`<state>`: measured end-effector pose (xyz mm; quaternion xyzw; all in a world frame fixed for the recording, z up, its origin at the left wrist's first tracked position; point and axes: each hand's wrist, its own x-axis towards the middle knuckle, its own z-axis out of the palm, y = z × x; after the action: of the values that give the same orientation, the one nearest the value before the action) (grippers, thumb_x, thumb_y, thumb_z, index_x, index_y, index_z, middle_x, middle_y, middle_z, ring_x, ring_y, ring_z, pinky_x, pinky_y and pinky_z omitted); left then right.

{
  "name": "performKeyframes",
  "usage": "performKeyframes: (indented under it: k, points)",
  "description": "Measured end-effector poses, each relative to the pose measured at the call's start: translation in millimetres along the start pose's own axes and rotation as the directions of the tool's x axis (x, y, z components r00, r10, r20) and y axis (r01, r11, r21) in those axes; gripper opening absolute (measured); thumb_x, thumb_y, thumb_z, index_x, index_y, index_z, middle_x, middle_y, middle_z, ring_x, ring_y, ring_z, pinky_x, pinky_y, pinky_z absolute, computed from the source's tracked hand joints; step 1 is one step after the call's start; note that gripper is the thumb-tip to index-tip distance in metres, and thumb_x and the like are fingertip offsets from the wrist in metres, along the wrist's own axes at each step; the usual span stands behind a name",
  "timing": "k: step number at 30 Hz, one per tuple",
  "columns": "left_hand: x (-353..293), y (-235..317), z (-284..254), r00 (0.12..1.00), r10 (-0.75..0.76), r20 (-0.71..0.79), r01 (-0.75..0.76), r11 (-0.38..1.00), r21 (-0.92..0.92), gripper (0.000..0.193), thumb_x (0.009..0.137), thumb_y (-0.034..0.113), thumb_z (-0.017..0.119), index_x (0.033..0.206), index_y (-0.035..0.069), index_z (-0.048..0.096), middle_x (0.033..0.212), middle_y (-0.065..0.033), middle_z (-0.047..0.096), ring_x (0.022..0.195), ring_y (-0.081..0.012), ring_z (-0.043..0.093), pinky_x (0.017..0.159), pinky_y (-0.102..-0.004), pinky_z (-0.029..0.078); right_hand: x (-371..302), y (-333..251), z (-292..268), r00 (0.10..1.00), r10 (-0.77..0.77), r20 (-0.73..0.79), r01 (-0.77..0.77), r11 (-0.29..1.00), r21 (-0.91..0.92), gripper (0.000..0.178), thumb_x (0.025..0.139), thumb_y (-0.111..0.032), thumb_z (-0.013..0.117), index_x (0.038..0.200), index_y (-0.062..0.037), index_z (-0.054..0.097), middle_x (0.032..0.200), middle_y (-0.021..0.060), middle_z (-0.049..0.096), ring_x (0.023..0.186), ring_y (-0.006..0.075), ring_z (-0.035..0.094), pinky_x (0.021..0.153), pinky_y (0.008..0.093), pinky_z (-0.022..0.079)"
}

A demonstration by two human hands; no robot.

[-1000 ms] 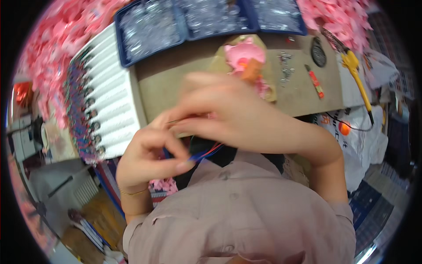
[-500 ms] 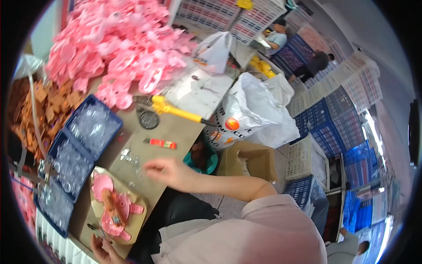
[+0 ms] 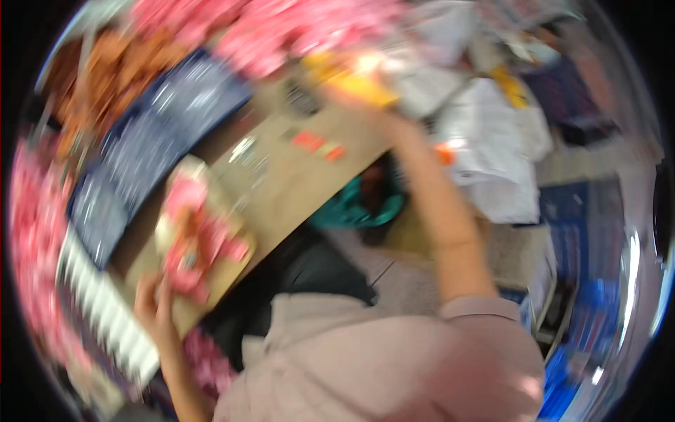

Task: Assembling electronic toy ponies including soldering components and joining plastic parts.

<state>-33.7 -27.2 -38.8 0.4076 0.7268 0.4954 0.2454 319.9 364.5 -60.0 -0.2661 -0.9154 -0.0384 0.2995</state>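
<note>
My right hand reaches to the far side of the table, over a yellow long-handled tool. Motion smears its fingers, so whether they grip the tool is unclear. Near the table's left corner, my left hand is at the lower edge of a pale board. Its fingers are bent and blurred; anything between them cannot be made out. Pink moulded plastic parts lie on the board, with an orange-brown piece on top of them.
A blue divided tray of clear plastic pieces borders the board. Behind it are piles of pink parts and orange-brown parts. On the table lie a red-and-yellow tube and small clear bits. White sacks stand right.
My right hand has moved from above the table's near edge to the yellow tool. The whole view has shifted and blurred. My left hand stays by the board's lower end.
</note>
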Motion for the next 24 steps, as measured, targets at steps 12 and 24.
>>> performKeyframes:
  k: [12,24]
  points:
    - [-17.7,31.4,28.3,0.977,0.201,0.074,-0.212,0.961,0.179,0.006,0.079,0.01,0.069,0.085,0.009,0.068,0.074,-0.0012,0.063,0.068,-0.0176,0.056,0.072,-0.0307,0.04,-24.9,-134.1,-89.6,0.779,0.614,-0.129,-0.4,0.644,0.653,0.043,0.096,-0.011,0.046,0.133,0.0105,0.039,0.122,0.0228,0.055,0.109,0.0275,0.059,0.094,0.0348,0.048]
    - [-20.8,28.5,50.5,0.967,0.226,-0.119,-0.174,0.925,0.337,0.007,0.076,0.013,0.071,0.082,0.011,0.07,0.077,-0.0004,0.059,0.077,-0.0198,0.051,0.075,-0.0335,0.036,-41.3,-243.7,-83.2,0.833,0.509,0.218,-0.458,0.41,0.789,0.072,0.09,-0.041,0.057,0.137,0.008,0.032,0.122,0.0212,0.053,0.109,0.0313,0.057,0.092,0.0401,0.048]
